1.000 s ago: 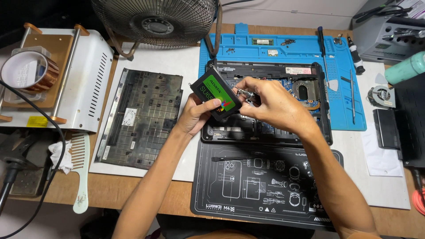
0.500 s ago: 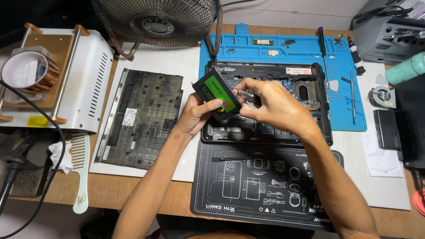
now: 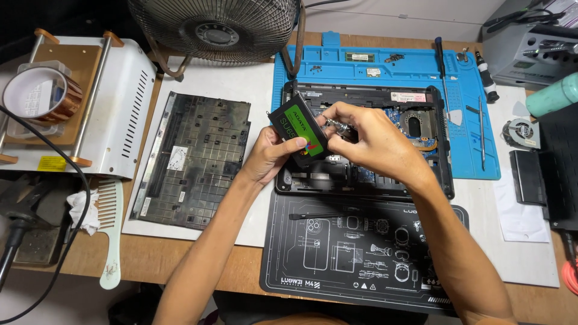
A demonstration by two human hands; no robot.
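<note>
Left hand (image 3: 265, 157) gripping black drive (image 3: 299, 130), green label, right hand (image 3: 367, 139) touching

Bright, even light falls from overhead, slightly warm; the white paper sheet (image 3: 241, 90) and the white machine housing (image 3: 129, 90) come close to washing out; shadows under the forearms are soft and short on the black work mat (image 3: 361, 253); the far left corner is dim; focus is sharp at centre; straight edges bow slightly toward the frame borders.

Left hand (image 3: 268, 157) grip closed, right hand (image 3: 367, 141) pinching
</note>
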